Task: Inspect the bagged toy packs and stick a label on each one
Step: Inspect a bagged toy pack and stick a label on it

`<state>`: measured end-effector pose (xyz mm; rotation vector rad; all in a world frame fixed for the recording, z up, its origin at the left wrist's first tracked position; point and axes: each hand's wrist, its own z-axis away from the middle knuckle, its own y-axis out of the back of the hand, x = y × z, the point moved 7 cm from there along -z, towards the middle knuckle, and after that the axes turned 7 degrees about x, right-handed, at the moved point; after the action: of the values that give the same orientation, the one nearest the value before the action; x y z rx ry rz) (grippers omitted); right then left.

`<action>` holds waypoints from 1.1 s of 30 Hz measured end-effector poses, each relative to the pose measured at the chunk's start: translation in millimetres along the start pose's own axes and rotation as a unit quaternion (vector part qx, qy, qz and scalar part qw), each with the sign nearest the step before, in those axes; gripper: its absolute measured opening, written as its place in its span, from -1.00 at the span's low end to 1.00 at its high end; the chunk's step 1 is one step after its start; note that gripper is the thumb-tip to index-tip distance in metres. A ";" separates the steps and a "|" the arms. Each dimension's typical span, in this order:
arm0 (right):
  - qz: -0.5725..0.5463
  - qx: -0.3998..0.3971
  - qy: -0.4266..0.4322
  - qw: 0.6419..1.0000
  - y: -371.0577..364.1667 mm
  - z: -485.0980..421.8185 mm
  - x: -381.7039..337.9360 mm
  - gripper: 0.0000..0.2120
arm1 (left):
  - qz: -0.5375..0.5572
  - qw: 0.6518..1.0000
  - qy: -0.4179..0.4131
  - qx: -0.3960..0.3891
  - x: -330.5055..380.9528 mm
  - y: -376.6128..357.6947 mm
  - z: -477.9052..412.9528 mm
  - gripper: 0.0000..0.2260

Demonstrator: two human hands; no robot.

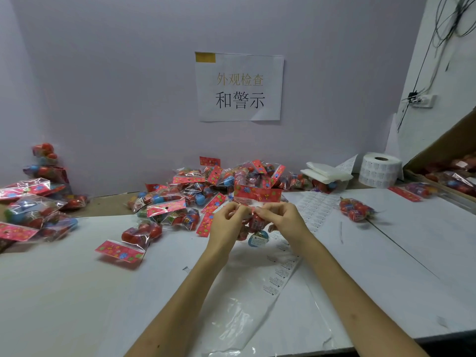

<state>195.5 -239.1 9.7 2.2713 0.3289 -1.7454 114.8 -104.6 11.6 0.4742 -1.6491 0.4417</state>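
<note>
Between the two hands, raised just above the white table [77, 292], hangs a clear plastic toy pack [253, 224] of red eggs, topped by a red card header [257, 194] printed with flowers. Both forearms reach in from the near edge and meet at the middle. The left hand [226, 215] and the right hand [280, 217] each pinch the bag's film just under the header, fingers curled, thumbs toward each other.

At the bottom of the held bag a blue egg [258, 239] bears a small sticker with a warning triangle; its print is too small to read. Below the grip, a white label strip [279, 275] lies on the table, its lines of text illegible.

Beyond the grip, on the wall, a white paper sign [239, 87] reads 外观检查 和警示. A heap of similar packs [203, 186] lies just behind the hands, blurred. Well to the right of the grip stand a white roll of labels [380, 170] and a brown cardboard box [443, 153], cut off by the frame edge.
</note>
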 end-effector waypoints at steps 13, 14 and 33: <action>-0.070 0.008 -0.024 0.997 3.6 1.0 -0.2 -0.86 | 0.056 0.997 0.037 -0.035 -2.8 -2.3 2.3 -0.71; -0.093 0.017 -0.033 0.995 6.8 0.5 0.1 -0.87 | 0.070 0.994 0.060 -0.059 -4.6 -5.7 3.3 -0.70; -0.220 0.041 -0.158 0.962 19.1 -5.4 16.0 -0.72 | -0.083 0.983 -0.162 -0.009 22.5 -3.5 8.4 -0.29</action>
<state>210.8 -255.0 -3.1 2.0291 0.7520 -2.3394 107.1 -113.3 33.0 0.6924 -1.9045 0.2315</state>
